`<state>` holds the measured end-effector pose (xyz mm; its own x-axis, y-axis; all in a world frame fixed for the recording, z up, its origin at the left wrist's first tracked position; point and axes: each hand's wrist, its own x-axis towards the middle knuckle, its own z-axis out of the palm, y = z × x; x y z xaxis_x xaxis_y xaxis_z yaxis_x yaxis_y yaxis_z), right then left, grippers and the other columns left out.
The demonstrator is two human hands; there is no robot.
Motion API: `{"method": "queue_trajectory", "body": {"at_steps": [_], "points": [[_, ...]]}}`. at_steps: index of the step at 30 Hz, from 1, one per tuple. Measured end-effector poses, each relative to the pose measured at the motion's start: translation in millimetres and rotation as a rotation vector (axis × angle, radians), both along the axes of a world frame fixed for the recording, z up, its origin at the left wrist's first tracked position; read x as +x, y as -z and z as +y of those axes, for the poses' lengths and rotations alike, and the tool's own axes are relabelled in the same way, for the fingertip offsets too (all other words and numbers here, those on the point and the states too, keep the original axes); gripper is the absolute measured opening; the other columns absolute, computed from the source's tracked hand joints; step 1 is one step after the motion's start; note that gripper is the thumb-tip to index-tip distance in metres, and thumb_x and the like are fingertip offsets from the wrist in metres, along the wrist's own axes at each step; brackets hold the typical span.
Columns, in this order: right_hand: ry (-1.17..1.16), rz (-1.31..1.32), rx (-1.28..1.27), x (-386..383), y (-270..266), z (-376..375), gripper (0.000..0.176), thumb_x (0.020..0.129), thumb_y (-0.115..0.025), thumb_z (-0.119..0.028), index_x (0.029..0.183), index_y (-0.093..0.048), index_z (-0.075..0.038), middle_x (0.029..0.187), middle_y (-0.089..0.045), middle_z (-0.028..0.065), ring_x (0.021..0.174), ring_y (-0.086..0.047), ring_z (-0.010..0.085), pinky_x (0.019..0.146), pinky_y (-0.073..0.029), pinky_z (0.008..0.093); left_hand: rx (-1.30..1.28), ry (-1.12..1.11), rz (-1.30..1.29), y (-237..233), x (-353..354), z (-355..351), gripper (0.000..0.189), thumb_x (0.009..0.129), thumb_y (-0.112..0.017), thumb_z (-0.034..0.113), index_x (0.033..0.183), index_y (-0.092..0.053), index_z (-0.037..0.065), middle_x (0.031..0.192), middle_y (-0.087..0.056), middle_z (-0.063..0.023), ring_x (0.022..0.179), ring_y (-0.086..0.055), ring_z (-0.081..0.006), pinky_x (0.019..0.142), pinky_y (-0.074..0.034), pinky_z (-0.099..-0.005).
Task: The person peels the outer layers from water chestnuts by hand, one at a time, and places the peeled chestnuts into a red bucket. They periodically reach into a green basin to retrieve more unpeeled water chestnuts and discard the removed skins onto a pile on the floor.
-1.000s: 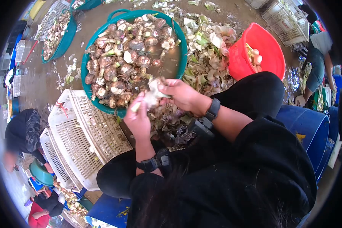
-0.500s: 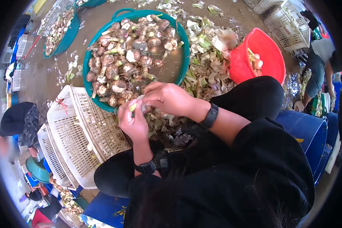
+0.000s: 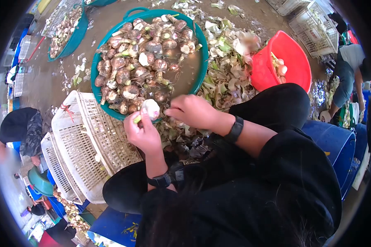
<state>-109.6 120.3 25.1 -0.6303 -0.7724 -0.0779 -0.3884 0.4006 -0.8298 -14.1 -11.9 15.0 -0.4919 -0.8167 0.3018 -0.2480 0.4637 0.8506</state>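
Note:
A peeled white bulb (image 3: 151, 108) with a short green stem is held by my left hand (image 3: 142, 132), fingers wrapped round the stem. Just right of the bulb, my right hand (image 3: 192, 111) is closed with fingertips pinched together; what they hold, if anything, is too small to make out. Both hands are over the near rim of a round teal tub (image 3: 202, 68), which holds many brown unpeeled bulbs (image 3: 130, 92) and muddy water. Some peeled bulbs (image 3: 281, 70) lie inside a red basin (image 3: 263, 66) to the right.
Peeled skins and leaves (image 3: 226, 78) cover the ground between tub and basin. White plastic crates (image 3: 76, 144) stand at the left. Another person (image 3: 18, 127) is at the far left, another (image 3: 348, 70) at the far right. Blue barrels (image 3: 329, 138) are beside my knees.
My right hand has moved right, away from the bulb. The white bulb in my left hand, mostly hidden before, now shows plainly.

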Motion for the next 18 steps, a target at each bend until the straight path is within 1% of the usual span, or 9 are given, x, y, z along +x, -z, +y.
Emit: {"method": "queue_trajectory", "body": {"at_steps": [2, 3, 5, 8, 10, 12, 14, 16, 18], "points": [[0.021, -0.095, -0.08, -5, -9, -9, 0.029, 0.078, -0.058, -0.03, 0.071, -0.059, -0.001, 0.067, -0.058, 0.0172, 0.066, -0.058, 0.0337, 0.062, -0.048, 0.0386, -0.586, 0.192, -0.019, -7, -3, 5, 0.011, 0.076, -0.065, 0.003, 0.08, -0.057, -0.002, 0.072, -0.055, -0.0107, 0.063, -0.054, -0.0212, 0.055, -0.045, -0.0296], [0.04, -0.137, -0.069, -6, -11, -13, 0.026, 0.075, -0.058, -0.027, 0.07, -0.06, -0.001, 0.067, -0.059, 0.0177, 0.066, -0.058, 0.0344, 0.062, -0.048, 0.0396, -0.531, 0.201, -0.02, -8, -3, 11, 0.012, 0.072, -0.067, 0.001, 0.078, -0.058, -0.001, 0.074, -0.054, -0.0135, 0.068, -0.054, -0.0273, 0.057, -0.046, -0.0341], [0.065, -0.155, -0.061, -7, -9, -20, 0.022, 0.071, -0.055, -0.021, 0.069, -0.062, -0.001, 0.068, -0.06, 0.0192, 0.067, -0.059, 0.035, 0.065, -0.048, 0.0413, -0.582, 0.224, -0.004, -6, -4, 15, 0.012, 0.072, -0.068, 0.0, 0.078, -0.058, -0.001, 0.075, -0.055, -0.0132, 0.068, -0.054, -0.0267, 0.058, -0.046, -0.0341], [0.069, -0.118, 0.011, -4, -3, -22, 0.022, 0.071, -0.054, -0.021, 0.07, -0.063, -0.001, 0.069, -0.06, 0.0194, 0.068, -0.059, 0.0351, 0.066, -0.048, 0.0411, -0.693, 0.254, -0.022, -5, -2, 18, 0.011, 0.071, -0.068, -0.002, 0.077, -0.058, -0.002, 0.076, -0.055, -0.0132, 0.067, -0.054, -0.0258, 0.058, -0.045, -0.0329], [0.09, -0.146, 0.057, -4, 2, -18, 0.024, 0.073, -0.054, -0.023, 0.071, -0.063, -0.001, 0.069, -0.06, 0.0197, 0.068, -0.059, 0.0353, 0.066, -0.048, 0.0408, -0.43, 0.234, 0.043, -1, -2, 21, 0.012, 0.071, -0.068, -0.001, 0.077, -0.058, -0.002, 0.075, -0.055, -0.0133, 0.068, -0.054, -0.0247, 0.057, -0.045, -0.0316], [0.118, -0.175, 0.093, -3, 24, -7, 0.026, 0.074, -0.054, -0.025, 0.072, -0.064, -0.002, 0.069, -0.06, 0.02, 0.069, -0.06, 0.0356, 0.067, -0.049, 0.0406, 0.063, -0.025, 0.148, 8, 1, 20, 0.011, 0.078, -0.063, 0.002, 0.076, -0.053, -0.002, 0.071, -0.058, -0.0089, 0.059, -0.053, -0.0136, 0.052, -0.045, -0.026], [-0.024, -0.078, 0.455, 1, 67, 9, 0.031, 0.078, -0.054, -0.03, 0.073, -0.064, -0.001, 0.07, -0.06, 0.0209, 0.07, -0.059, 0.0362, 0.067, -0.049, 0.0406, 0.554, -0.121, 0.347, -7, -1, 9, 0.013, 0.081, -0.06, 0.005, 0.076, -0.05, -0.001, 0.07, -0.057, -0.0081, 0.053, -0.051, -0.0096, 0.047, -0.045, -0.0225], [-0.076, -0.069, 0.454, 5, 51, 7, 0.035, 0.079, -0.052, -0.034, 0.072, -0.063, -0.001, 0.07, -0.06, 0.0212, 0.07, -0.059, 0.0363, 0.067, -0.049, 0.0409, 0.539, -0.094, 0.383, -2, 1, 0, 0.016, 0.081, -0.06, 0.005, 0.074, -0.047, 0.0, 0.068, -0.057, -0.0092, 0.051, -0.052, -0.0101, 0.045, -0.045, -0.022], [-0.129, -0.069, 0.46, 8, 19, 4, 0.04, 0.08, -0.051, -0.037, 0.072, -0.063, 0.0, 0.071, -0.06, 0.0215, 0.071, -0.059, 0.0365, 0.067, -0.049, 0.0412, 0.441, -0.178, 0.268, -1, 0, 7, 0.017, 0.08, -0.061, 0.004, 0.073, -0.046, 0.001, 0.066, -0.055, -0.0081, 0.05, -0.052, -0.0104, 0.045, -0.044, -0.0215]]}}
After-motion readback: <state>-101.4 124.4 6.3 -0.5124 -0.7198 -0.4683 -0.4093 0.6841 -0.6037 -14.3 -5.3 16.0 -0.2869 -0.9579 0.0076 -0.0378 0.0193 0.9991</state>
